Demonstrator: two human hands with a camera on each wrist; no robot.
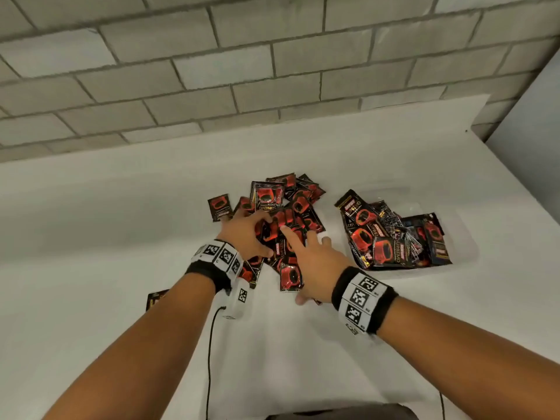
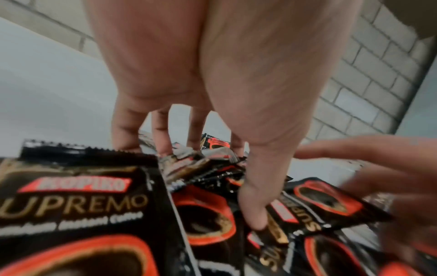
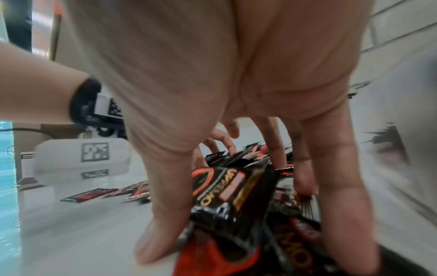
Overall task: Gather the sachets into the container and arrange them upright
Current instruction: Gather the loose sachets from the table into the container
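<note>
A heap of black-and-red coffee sachets (image 1: 288, 207) lies on the white table, also close up in the left wrist view (image 2: 71, 205). My left hand (image 1: 248, 234) rests on the heap's left side, fingers spread, fingertips (image 2: 163, 149) and thumb touching the packets. My right hand (image 1: 309, 262) hovers over the heap's near right side with fingers spread. Its thumb (image 3: 153, 242) touches the table and its fingers straddle a sachet (image 3: 231, 196). A clear container (image 1: 468, 262) to the right holds several sachets (image 1: 388, 247), leaning or lying at mixed angles.
One stray sachet (image 1: 219, 207) lies left of the heap. Another (image 1: 156, 298) peeks out beside my left forearm. A grey block wall (image 1: 242, 71) backs the table. A black cable (image 1: 209, 359) hangs from my left wrist over the bare white tabletop (image 1: 91, 237).
</note>
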